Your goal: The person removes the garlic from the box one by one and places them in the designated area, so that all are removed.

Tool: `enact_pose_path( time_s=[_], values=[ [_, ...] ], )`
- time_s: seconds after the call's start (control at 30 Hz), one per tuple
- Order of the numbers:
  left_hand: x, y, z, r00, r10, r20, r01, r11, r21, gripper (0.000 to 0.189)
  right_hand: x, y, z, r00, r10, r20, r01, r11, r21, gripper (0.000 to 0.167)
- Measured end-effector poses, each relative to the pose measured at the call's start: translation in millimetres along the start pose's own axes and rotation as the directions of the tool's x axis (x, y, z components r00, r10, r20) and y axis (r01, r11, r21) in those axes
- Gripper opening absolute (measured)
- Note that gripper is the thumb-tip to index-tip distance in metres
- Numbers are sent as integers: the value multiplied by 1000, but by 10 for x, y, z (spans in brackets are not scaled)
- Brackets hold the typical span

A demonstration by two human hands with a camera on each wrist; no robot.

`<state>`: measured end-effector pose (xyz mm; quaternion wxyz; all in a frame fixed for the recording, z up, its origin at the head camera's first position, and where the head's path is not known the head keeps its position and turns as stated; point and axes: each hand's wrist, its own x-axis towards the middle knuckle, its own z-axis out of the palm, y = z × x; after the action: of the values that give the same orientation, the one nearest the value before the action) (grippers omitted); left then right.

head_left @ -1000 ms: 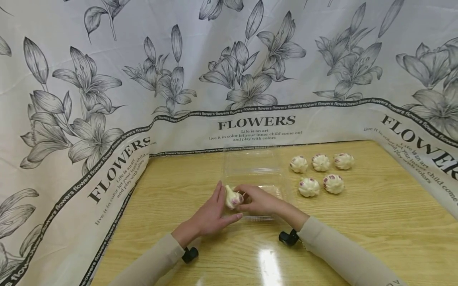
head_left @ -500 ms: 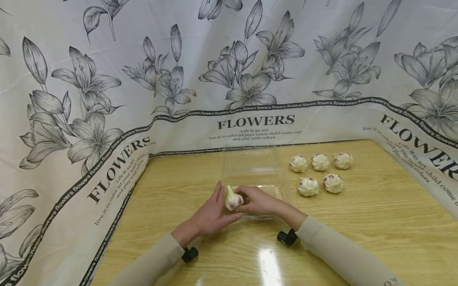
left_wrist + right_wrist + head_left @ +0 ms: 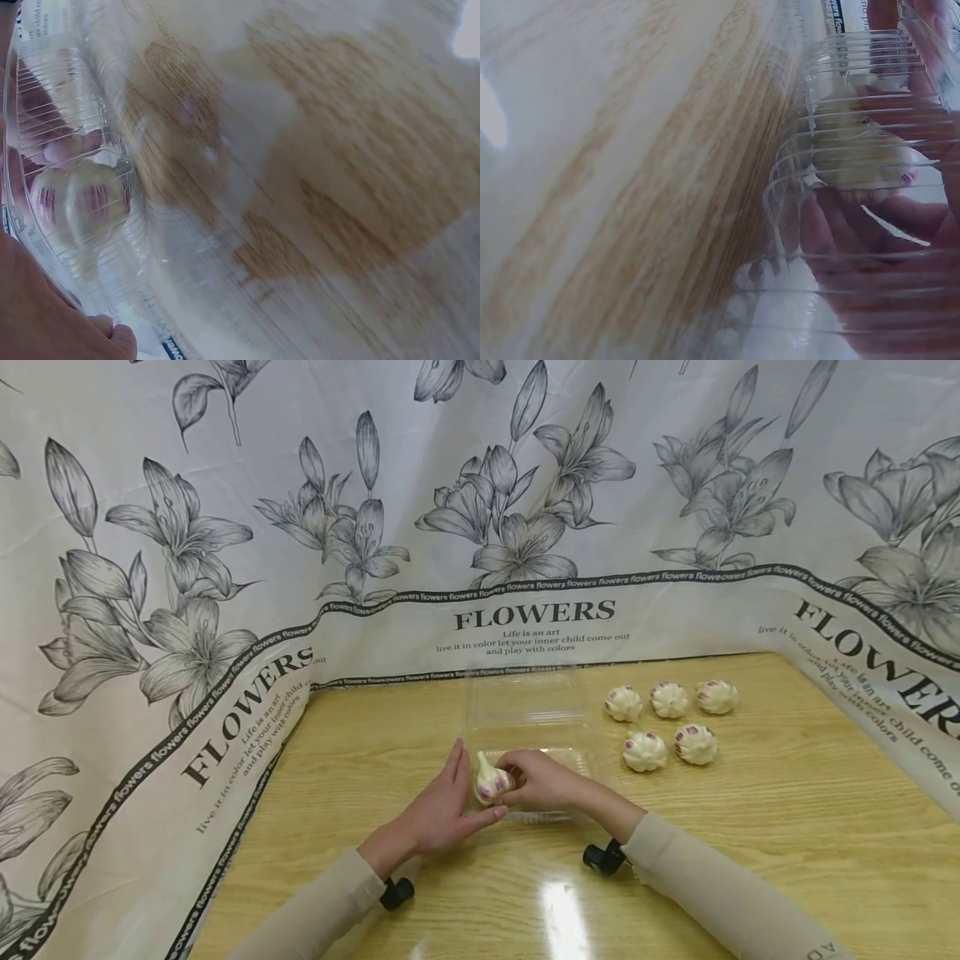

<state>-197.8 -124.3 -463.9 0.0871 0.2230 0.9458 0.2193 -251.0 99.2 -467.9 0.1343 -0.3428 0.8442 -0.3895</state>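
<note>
A white garlic bulb (image 3: 491, 782) with purple patches sits at the left end of the clear plastic container's base (image 3: 542, 817), its stem pointing up and away. My right hand (image 3: 542, 778) reaches into the base and holds the bulb from its right side with thumb and fingers. Along the container's left side my left hand (image 3: 431, 817) lies with straight fingers, thumb stretched toward the front edge. Through the ribbed wall, the left wrist view shows the bulb (image 3: 79, 199) and the right wrist view shows the fingers around the bulb (image 3: 862, 154).
The container's lid (image 3: 525, 696) lies folded back behind the base. Several more garlic bulbs (image 3: 644, 752) stand in two rows on the wooden table (image 3: 360, 743), right of the container. A flower-printed cloth (image 3: 390, 643) hangs along the back and sides.
The garlic bulb has shifted slightly right and toward the front, its stem turning a little, with my right hand on it. My left hand has stayed almost still.
</note>
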Motion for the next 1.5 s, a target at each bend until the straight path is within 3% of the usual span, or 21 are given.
enact_pose_path(
  time_s=[0.77,1.0,1.5],
  values=[
    [-2,8,-6,1000,4,2,-4,1000,15,117,-5,-22,-11,1000,6,2,-6,1000,18,29],
    [-1,18,-13,1000,-8,-1,8,1000,18,118,-102,-18,-132,1000,-16,-15,16,1000,8,25],
    [-4,23,10,1000,-8,4,8,1000,13,118,-453,25,-541,996,36,-79,-36,999,5,42]
  ],
)
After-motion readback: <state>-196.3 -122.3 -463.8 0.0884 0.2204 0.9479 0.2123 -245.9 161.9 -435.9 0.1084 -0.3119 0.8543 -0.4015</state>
